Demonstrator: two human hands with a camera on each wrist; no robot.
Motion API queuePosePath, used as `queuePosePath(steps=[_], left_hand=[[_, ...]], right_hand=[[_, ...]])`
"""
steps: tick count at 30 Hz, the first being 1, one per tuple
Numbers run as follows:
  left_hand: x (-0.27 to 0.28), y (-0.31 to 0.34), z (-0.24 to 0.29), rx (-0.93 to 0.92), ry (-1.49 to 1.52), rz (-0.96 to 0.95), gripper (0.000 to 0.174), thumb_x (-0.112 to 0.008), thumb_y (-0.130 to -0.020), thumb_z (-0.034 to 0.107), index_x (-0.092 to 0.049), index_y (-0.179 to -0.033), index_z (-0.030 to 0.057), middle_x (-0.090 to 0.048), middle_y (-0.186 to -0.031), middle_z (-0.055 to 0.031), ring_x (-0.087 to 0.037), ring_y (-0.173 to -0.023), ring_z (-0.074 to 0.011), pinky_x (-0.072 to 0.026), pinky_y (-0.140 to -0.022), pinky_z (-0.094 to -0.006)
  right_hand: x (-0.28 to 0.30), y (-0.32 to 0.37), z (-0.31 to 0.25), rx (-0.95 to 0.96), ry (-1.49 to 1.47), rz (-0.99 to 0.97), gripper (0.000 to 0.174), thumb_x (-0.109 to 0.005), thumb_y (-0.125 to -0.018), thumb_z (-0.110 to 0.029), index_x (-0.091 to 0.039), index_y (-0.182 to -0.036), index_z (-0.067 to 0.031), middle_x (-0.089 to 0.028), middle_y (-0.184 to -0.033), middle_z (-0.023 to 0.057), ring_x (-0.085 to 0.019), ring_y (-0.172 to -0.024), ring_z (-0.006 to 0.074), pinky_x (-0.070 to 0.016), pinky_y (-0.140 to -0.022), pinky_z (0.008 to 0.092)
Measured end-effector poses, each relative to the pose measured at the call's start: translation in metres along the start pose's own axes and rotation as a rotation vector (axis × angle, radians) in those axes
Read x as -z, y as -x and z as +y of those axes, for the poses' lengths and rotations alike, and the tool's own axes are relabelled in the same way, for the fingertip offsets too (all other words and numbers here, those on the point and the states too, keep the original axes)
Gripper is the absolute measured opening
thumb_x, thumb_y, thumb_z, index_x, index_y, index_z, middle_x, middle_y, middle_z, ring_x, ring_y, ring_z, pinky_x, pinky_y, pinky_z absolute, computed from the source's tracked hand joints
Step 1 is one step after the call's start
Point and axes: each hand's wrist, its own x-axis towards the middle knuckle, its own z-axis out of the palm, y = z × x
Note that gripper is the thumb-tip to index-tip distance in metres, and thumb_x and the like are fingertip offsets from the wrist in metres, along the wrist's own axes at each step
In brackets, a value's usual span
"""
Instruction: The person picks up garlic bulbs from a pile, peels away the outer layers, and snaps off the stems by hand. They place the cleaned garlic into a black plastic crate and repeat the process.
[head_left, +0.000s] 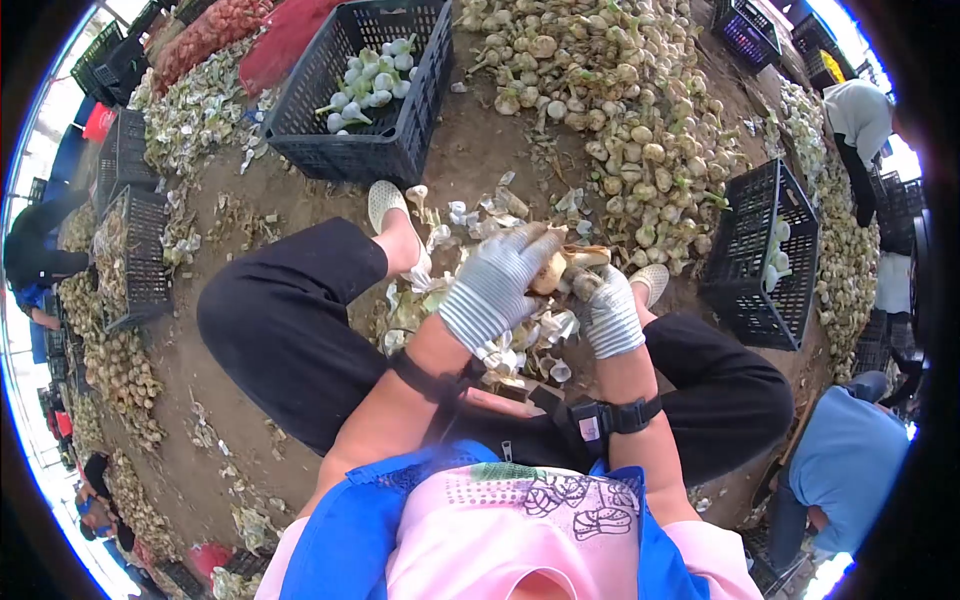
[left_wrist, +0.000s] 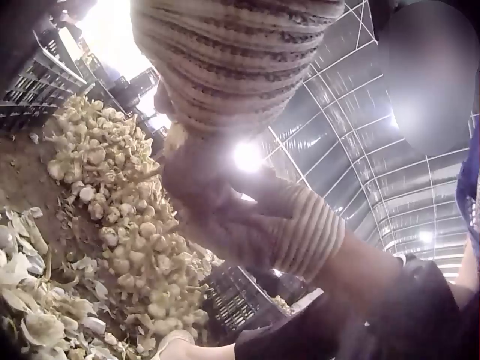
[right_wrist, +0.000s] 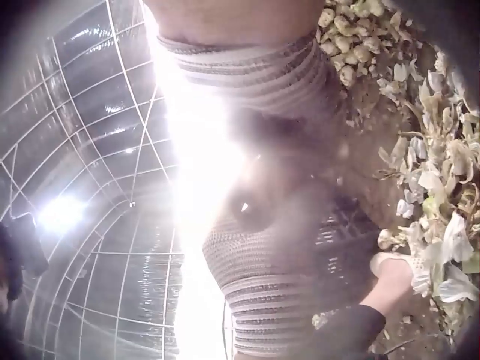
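- Both gloved hands close on one garlic bulb, which sits just ahead of our lap at about 12 o'clock, over a scatter of peelings.
- Our left hand grips the bulb from its 9 o'clock side, fingers bent over the top; our right hand pinches it from about 4 o'clock, by the dry stalk. Whether a small tool sits in that right hand, we cannot tell (glare and blur spoil both wrist views).
- To work it well, we judge, the left hand should cradle the bulb firmly but without squeezing, turning it a little at a time while the right fingertips do the fine work.
- Loose, papery layers are best eased off near the stalk, a few at once; too hard a pull could bare or bruise the cloves.
- Keeping the bulb low over the peelings would let scraps drop there, away from the black crate at 11 o'clock, where pale, stalked bulbs lie.
- The heap of garlic spreads at 1 o'clock, within our view; a second crate stands at 2 o'clock, beyond the right knee, also holding a few pale bulbs.
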Motion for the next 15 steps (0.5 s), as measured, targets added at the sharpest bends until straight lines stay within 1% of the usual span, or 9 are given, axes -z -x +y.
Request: queuePosePath(steps=[2, 5, 6, 8, 9, 12, 13, 14, 15], left_hand=[[0.012, 0.0, -0.004, 0.011, 0.063, 0.007, 0.063, -0.076, -0.052, 0.013, -0.054, -0.11, 0.003, -0.057, -0.107, -0.0147, -0.057, -0.094, -0.0294, -0.0475, -0.081, -0.0367], [0.016, 0.012, -0.009, 0.291, 0.684, -0.103, 0.054, -0.075, -0.065, 0.033, -0.055, -0.104, 0.0021, -0.062, -0.092, -0.0119, -0.062, -0.077, -0.0239, -0.0515, -0.069, -0.0312], [0.004, 0.02, -0.015, 0.286, 0.686, -0.121, 0.054, -0.075, -0.065, 0.033, -0.055, -0.104, 0.0021, -0.062, -0.092, -0.0119, -0.062, -0.077, -0.0239, -0.0515, -0.069, -0.0312], [-0.016, 0.027, -0.02, 0.724, 2.021, -0.065, 0.056, -0.069, -0.07, 0.046, -0.055, -0.103, 0.0019, -0.061, -0.094, -0.0104, -0.062, -0.079, -0.0225, -0.0519, -0.072, -0.0319], [-0.023, 0.024, -0.007, 0.789, 2.104, 0.11, 0.058, -0.058, -0.077, 0.054, -0.054, -0.103, 0.0023, -0.061, -0.094, -0.0102, -0.061, -0.08, -0.0205, -0.0529, -0.067, -0.0315], [-0.03, 0.02, -0.01, 0.779, 1.821, 0.058, 0.053, -0.054, -0.082, 0.051, -0.052, -0.107, 0.0038, -0.06, -0.095, -0.0099, -0.061, -0.083, -0.0201, -0.0531, -0.067, -0.0329], [-0.029, 0.023, -0.017, 0.678, 1.672, -0.089, 0.051, -0.05, -0.086, 0.047, -0.049, -0.113, 0.0044, -0.058, -0.099, -0.0096, -0.059, -0.083, -0.0174, -0.0526, -0.068, -0.0305], [-0.018, 0.016, -0.012, 0.654, 1.483, -0.127, 0.051, -0.055, -0.086, 0.039, -0.045, -0.12, 0.0028, -0.055, -0.103, -0.0099, -0.058, -0.08, -0.0135, -0.0511, -0.068, -0.026], [-0.029, 0.017, -0.019, 0.488, 1.066, 0.024, 0.051, -0.057, -0.086, 0.033, -0.042, -0.123, 0.0022, -0.053, -0.105, -0.0099, -0.056, -0.081, -0.0123, -0.0497, -0.068, -0.0237]], right_hand=[[-0.011, 0.009, -0.011, -0.021, 0.073, 0.052, 0.022, -0.054, -0.082, -0.003, -0.055, -0.103, 0.0025, -0.059, -0.089, 0.0079, -0.058, -0.076, 0.0159, -0.0504, -0.066, 0.0279], [-0.028, 0.023, -0.022, 0.231, 0.552, -0.069, 0.03, -0.05, -0.075, 0.01, -0.056, -0.102, 0.0015, -0.058, -0.089, 0.0049, -0.057, -0.079, 0.0131, -0.0488, -0.071, 0.025], [-0.032, 0.029, -0.025, 0.232, 0.542, -0.053, 0.03, -0.05, -0.075, 0.01, -0.056, -0.102, 0.0015, -0.058, -0.089, 0.0049, -0.057, -0.079, 0.0131, -0.0488, -0.071, 0.025], [-0.036, 0.039, -0.03, 0.499, 0.833, -0.134, 0.032, -0.051, -0.072, 0.013, -0.058, -0.101, 0.0, -0.057, -0.093, 0.0041, -0.057, -0.081, 0.0118, -0.0482, -0.073, 0.0236], [-0.04, 0.044, -0.028, 0.538, 0.783, -0.123, 0.032, -0.055, -0.073, 0.009, -0.056, -0.104, 0.0001, -0.057, -0.096, 0.0045, -0.056, -0.084, 0.012, -0.0481, -0.075, 0.0234], [-0.024, 0.038, -0.012, 0.496, 0.612, -0.068, 0.029, -0.057, -0.077, 0.005, -0.055, -0.106, -0.0008, -0.057, -0.098, 0.005, -0.056, -0.087, 0.0126, -0.0483, -0.075, 0.0238], [-0.021, 0.036, -0.012, 0.193, 0.178, 0.016, 0.025, -0.056, -0.081, 0.002, -0.054, -0.106, -0.0018, -0.058, -0.098, 0.0056, -0.057, -0.089, 0.0128, -0.0486, -0.076, 0.0244], [-0.021, 0.032, -0.011, 0.202, 0.171, 0.021, 0.025, -0.056, -0.081, 0.002, -0.054, -0.106, -0.0018, -0.058, -0.098, 0.0056, -0.057, -0.089, 0.0128, -0.0486, -0.076, 0.0244], [-0.02, 0.026, -0.01, 0.373, 0.181, 0.089, 0.022, -0.053, -0.082, 0.003, -0.054, -0.103, -0.0005, -0.058, -0.092, 0.0055, -0.057, -0.082, 0.013, -0.0482, -0.072, 0.0238]])
